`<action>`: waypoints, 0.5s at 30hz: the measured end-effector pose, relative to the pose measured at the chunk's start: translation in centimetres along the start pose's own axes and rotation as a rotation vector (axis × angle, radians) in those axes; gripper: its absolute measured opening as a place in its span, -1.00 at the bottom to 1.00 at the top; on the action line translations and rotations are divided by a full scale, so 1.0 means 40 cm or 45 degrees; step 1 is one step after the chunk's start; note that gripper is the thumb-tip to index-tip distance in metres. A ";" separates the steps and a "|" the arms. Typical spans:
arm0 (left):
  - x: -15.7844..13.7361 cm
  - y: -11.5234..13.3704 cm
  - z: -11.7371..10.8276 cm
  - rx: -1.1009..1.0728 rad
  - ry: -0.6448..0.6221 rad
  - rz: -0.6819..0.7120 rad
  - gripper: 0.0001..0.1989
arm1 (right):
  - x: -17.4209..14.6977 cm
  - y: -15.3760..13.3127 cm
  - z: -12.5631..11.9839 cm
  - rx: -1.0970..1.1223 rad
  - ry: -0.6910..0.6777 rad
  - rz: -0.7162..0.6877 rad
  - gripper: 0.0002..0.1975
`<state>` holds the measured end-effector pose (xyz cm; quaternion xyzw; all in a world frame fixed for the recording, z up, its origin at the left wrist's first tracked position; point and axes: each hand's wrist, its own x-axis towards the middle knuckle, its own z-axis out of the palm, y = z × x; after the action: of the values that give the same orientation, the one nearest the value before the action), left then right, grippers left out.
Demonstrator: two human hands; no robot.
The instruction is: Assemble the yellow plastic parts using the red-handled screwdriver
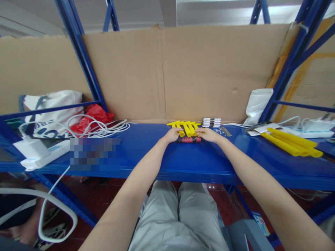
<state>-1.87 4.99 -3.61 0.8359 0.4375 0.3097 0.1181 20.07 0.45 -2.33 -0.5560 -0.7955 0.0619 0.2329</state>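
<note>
On the left, a white bag (pixel 61 99) and a red bag (pixel 96 112) sat at the far side of the blue table (pixel 143 150), by a heap of white wires (pixel 115 129). In the middle, the left hand (pixel 174 134) had its fingers bent in at the left end of some yellow tubes (pixel 187 129). They lay side by side between the hands, with a red tool (pixel 188 139) just on their near side. The right hand (pixel 207 134) bent in at their right end. I could not tell if either hand gripped a tube. It seemed best to touch softly from both sides and not bump the tool. Farther right lay a white stack (pixel 211 122), then more yellow tubes.
</note>
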 end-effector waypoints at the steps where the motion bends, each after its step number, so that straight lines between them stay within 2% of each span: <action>1: -0.002 0.000 -0.001 -0.014 0.008 -0.010 -0.61 | 0.000 0.000 0.000 0.005 0.002 0.001 -0.65; 7: -0.015 0.013 -0.003 -0.055 0.023 -0.061 -0.69 | -0.003 -0.008 -0.002 0.002 -0.005 0.032 -0.65; 15: -0.021 0.028 -0.007 0.076 0.039 -0.056 -0.68 | -0.002 -0.009 0.001 0.016 0.000 0.044 -0.64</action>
<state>-1.65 3.65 -3.21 0.8243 0.4666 0.3067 0.0932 19.75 0.26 -2.25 -0.5682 -0.7854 0.0708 0.2351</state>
